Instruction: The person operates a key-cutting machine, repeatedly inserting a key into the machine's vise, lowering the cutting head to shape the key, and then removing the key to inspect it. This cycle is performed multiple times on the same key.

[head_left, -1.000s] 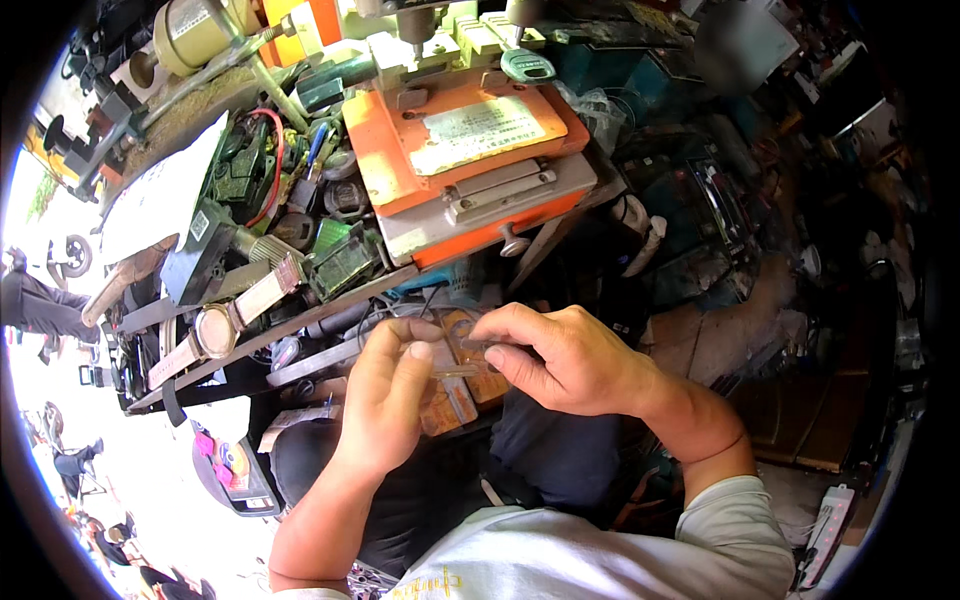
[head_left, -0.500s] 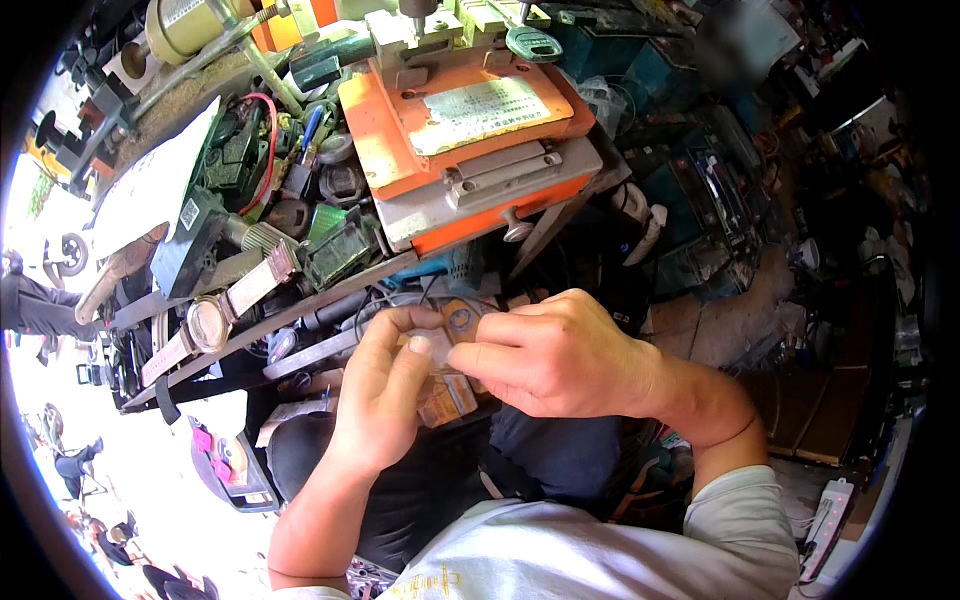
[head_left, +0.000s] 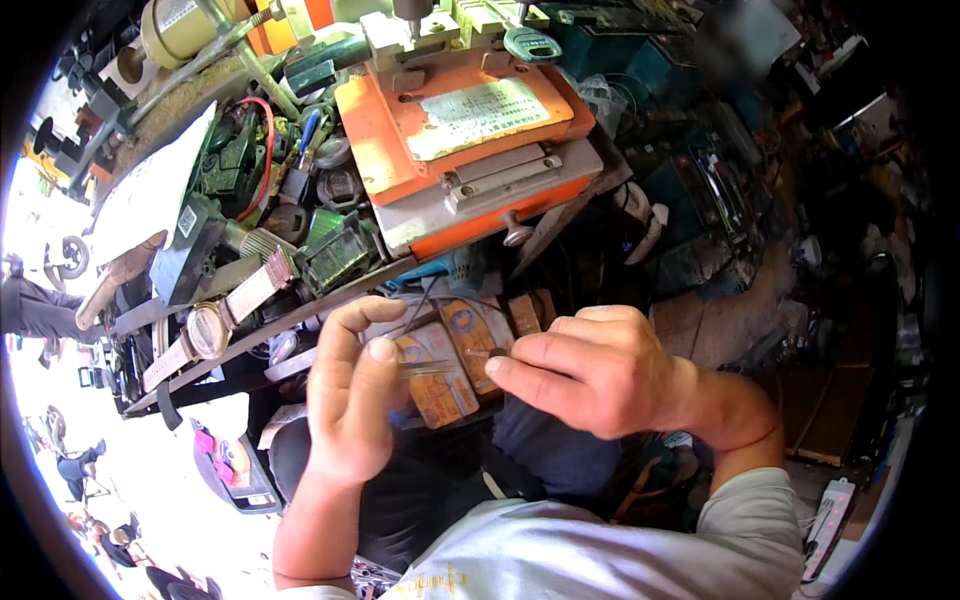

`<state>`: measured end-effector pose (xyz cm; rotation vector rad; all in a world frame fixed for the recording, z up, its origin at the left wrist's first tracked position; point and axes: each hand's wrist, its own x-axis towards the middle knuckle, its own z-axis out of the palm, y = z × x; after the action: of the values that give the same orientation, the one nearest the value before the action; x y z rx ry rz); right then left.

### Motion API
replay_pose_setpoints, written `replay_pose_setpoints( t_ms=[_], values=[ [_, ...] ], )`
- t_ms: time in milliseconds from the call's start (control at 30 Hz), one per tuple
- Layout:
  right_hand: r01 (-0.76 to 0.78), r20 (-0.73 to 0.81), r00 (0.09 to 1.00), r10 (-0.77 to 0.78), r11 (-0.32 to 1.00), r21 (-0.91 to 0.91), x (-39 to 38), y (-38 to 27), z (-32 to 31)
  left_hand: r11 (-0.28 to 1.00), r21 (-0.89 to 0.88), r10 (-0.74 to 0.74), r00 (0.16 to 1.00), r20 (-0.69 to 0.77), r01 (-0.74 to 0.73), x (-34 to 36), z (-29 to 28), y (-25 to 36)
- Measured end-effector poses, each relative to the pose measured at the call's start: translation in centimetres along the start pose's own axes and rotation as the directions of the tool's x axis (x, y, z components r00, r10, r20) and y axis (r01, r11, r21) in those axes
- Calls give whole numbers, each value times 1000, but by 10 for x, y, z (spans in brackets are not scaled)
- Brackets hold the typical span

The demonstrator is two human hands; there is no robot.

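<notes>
My left hand (head_left: 350, 390) is raised over my lap, its thumb and index finger closed around a thin, clear strip-like piece (head_left: 428, 369) that sticks out to the right. Facing it, my right hand (head_left: 605, 370) pinches a small dark piece (head_left: 496, 352) with a thin light tip pointing left. The two pieces are apart, and their exact kinds are too small to tell. Beneath the hands lie orange-and-grey flat packets (head_left: 440, 395). A watch (head_left: 208, 328) with a pale strap is fastened along the bench's front edge, left of my left hand.
An orange key-cutting machine (head_left: 470, 130) stands on the bench ahead, with a dark-headed key (head_left: 532, 45) at its top. Left of it sits a heap of small parts and a red wire (head_left: 268, 160). A white power strip (head_left: 828, 525) is at the lower right.
My hands have drawn apart, the right moving right and slightly down, the left moving left. The small dark piece and the clear strip now show between them.
</notes>
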<state>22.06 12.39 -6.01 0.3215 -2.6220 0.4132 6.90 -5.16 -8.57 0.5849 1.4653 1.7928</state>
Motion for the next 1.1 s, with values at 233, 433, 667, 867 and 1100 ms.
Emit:
replay_pose_setpoints(
  t_ms=[233, 433, 667, 867, 1100],
  values=[
    [-111, -179, 979, 102, 993, -40, 10, -18, 27, 966, 231, 129, 991, -24, -120, 0, 11, -9],
    [-144, -166, 977, 131, 987, -68, 13, -16, 38, 942, 294, 180, 983, -37, -161, 1, 9, -15],
    [-151, -186, 973, 137, 987, -63, 17, -15, 41, 913, 361, 215, 976, -29, -190, 2, 4, -21],
    [-146, -174, 976, 133, 987, -66, 17, -13, 38, 932, 353, 95, 995, -14, -83, 1, 4, -8],
    [-142, -185, 974, 128, 988, -60, 18, -12, 43, 938, 315, 161, 987, -25, -145, 2, 9, -14]
  ],
)
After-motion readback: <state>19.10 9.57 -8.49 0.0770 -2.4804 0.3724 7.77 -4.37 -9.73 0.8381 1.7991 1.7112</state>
